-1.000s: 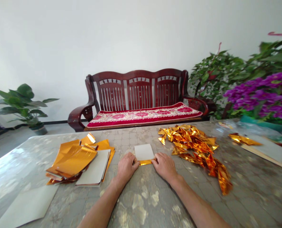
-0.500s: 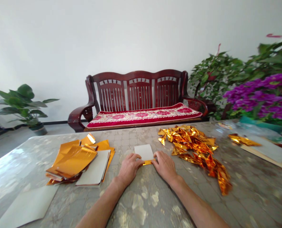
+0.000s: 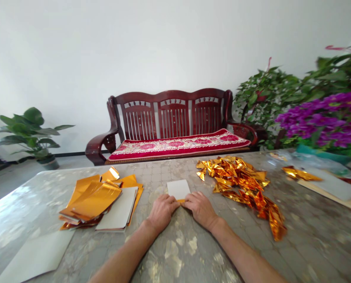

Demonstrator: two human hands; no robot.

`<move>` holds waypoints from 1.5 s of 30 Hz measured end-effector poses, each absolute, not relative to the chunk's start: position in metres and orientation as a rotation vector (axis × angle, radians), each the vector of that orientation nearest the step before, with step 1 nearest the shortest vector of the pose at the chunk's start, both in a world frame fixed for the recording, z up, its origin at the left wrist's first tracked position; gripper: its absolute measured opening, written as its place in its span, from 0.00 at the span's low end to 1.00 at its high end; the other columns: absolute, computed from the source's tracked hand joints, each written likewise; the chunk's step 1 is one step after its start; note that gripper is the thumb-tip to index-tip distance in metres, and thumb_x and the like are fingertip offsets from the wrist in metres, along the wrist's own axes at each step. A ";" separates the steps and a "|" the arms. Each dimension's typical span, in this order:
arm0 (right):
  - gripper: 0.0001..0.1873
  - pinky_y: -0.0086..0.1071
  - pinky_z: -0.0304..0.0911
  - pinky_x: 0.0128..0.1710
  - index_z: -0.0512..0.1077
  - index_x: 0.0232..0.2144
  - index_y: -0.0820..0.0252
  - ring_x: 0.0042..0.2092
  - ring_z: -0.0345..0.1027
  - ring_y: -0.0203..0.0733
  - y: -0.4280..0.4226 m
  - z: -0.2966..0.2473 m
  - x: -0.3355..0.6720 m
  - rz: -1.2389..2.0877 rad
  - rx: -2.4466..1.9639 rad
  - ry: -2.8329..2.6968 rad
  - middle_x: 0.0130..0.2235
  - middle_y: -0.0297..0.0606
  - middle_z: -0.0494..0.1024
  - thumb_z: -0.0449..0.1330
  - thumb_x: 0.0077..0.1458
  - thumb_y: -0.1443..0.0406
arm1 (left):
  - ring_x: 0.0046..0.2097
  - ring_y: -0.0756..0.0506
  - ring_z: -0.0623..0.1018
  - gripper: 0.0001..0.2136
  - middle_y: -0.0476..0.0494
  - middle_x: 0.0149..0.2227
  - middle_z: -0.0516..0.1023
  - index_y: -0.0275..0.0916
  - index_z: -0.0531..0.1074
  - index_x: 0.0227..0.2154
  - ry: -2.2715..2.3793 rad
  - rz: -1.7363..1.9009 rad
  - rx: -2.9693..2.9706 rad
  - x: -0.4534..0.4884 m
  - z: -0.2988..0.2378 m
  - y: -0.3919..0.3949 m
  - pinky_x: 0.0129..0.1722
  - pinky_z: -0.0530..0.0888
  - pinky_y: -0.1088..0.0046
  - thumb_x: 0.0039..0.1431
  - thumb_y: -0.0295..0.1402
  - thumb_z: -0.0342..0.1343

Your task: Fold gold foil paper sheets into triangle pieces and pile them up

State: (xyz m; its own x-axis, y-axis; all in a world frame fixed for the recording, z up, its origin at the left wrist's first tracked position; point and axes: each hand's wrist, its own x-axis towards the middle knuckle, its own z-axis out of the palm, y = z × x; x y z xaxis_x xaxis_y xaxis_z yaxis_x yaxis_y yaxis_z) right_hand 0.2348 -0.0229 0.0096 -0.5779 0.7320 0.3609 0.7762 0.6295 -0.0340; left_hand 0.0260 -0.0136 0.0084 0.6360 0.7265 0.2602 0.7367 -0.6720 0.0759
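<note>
A small white-backed sheet (image 3: pixel 178 189) lies on the marble-patterned table top (image 3: pixel 308 243), with a thin strip of gold foil (image 3: pixel 180 201) showing at its near edge. My left hand (image 3: pixel 163 212) and my right hand (image 3: pixel 200 210) meet at that near edge, fingertips pinching the fold and hiding most of the gold strip. To the left of my left hand lies a stack of orange-gold foil sheets (image 3: pixel 95 200) with a grey card (image 3: pixel 118 208) on it. Right of my right hand sprawls a heap of folded gold foil pieces (image 3: pixel 237 181).
A loose grey sheet (image 3: pixel 36 255) lies at the table's near left. At the far right are a gold foil piece (image 3: pixel 301 173) and grey card on a board (image 3: pixel 331 186). Behind the table's far edge stand a red wooden bench (image 3: pixel 172 125) and potted plants (image 3: pixel 320 114).
My hands have drawn closer together along the sheet's near edge. Less of the gold strip shows now. The foil piles have not visibly moved.
</note>
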 end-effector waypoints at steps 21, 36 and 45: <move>0.12 0.37 0.50 0.41 0.79 0.33 0.51 0.40 0.67 0.41 -0.022 0.003 0.263 -0.180 -1.318 -2.352 0.39 0.31 0.82 0.57 0.62 0.70 | 0.48 0.43 0.76 0.14 0.44 0.51 0.78 0.42 0.74 0.50 -1.188 -0.436 -2.780 0.001 0.004 -0.028 0.49 0.73 0.64 0.65 0.26 0.49; 0.14 0.32 0.56 0.40 0.75 0.27 0.58 0.39 0.67 0.40 -0.019 0.001 0.263 -0.144 -1.474 -2.154 0.32 0.35 0.77 0.53 0.50 0.78 | 0.50 0.44 0.74 0.15 0.44 0.51 0.76 0.43 0.72 0.51 -1.244 -0.473 -2.784 -0.001 -0.005 -0.030 0.52 0.72 0.64 0.64 0.26 0.50; 0.09 0.32 0.55 0.40 0.74 0.28 0.57 0.40 0.66 0.41 -0.022 0.008 0.259 -0.165 -1.518 -2.162 0.34 0.37 0.75 0.55 0.59 0.69 | 0.44 0.45 0.72 0.13 0.44 0.44 0.73 0.44 0.72 0.46 -1.396 -0.329 -2.752 0.007 0.010 -0.040 0.44 0.73 0.69 0.64 0.25 0.46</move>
State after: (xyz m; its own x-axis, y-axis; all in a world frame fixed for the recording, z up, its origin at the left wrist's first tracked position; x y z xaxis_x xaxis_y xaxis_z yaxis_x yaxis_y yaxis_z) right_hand 0.2592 -0.0224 0.0084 -0.2616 0.8514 0.4547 0.9104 0.3741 -0.1767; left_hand 0.0073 -0.0396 0.0105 0.5732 0.7933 0.2053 0.8014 -0.5950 0.0614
